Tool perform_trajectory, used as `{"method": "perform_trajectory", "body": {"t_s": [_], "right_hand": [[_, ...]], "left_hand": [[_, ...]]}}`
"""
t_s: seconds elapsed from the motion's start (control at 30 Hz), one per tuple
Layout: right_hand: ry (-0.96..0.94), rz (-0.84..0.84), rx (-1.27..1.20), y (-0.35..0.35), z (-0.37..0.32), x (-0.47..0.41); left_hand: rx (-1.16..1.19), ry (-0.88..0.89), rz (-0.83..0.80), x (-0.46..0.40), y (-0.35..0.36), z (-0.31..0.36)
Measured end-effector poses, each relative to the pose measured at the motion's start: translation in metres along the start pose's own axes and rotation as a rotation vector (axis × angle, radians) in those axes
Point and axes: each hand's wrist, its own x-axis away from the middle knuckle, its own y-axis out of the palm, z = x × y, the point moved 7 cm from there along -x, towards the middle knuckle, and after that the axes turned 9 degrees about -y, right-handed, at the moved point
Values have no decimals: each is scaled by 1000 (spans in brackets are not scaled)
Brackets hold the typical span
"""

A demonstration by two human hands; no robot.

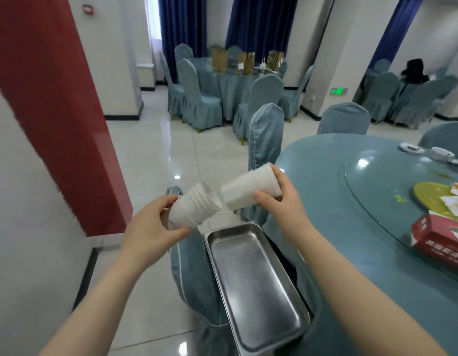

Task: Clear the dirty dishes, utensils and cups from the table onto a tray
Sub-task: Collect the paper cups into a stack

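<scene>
Not far along yet. Nothing in the metal tray (253,286), just bare shiny bottom, sitting on a chair seat below both hands. Still out on the counter (333,181), far past the right fingers: a small plate (411,148), a little bowl (441,153), a yellow plate (428,199) with scraps, and a red tissue box (438,240). All of that probably left to carry over.

Two piles of white paper cups up in the air, over the top end of the tray. Left hand (150,227) curled around the left cup stack (194,206), thumb under, fingers (168,201) over the top. Right hand (281,201) wrapped around the right cup stack (251,191), thumb on the near side, fingertips on the far rim.

Both piles lying on their sides, long way running left to right, tilted a bit. Left pile's open mouth pointing right and up, away from the left fingers. Right pile's closed bottom pointing left and down, right at that mouth, nearly touching it. Looks ready to slide one pile into the other, then set it down in the tray.
</scene>
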Motion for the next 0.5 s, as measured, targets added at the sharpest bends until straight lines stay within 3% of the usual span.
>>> {"method": "perform_trajectory", "body": {"t_s": [0.3, 0.5], "right_hand": [[32, -276, 47, 135, 22, -51], [125, -273, -62, 209, 80, -125]], "left_hand": [[-120, 19, -24, -54, -45, -61], [-139, 15, -45, -151, -71, -115]]}}
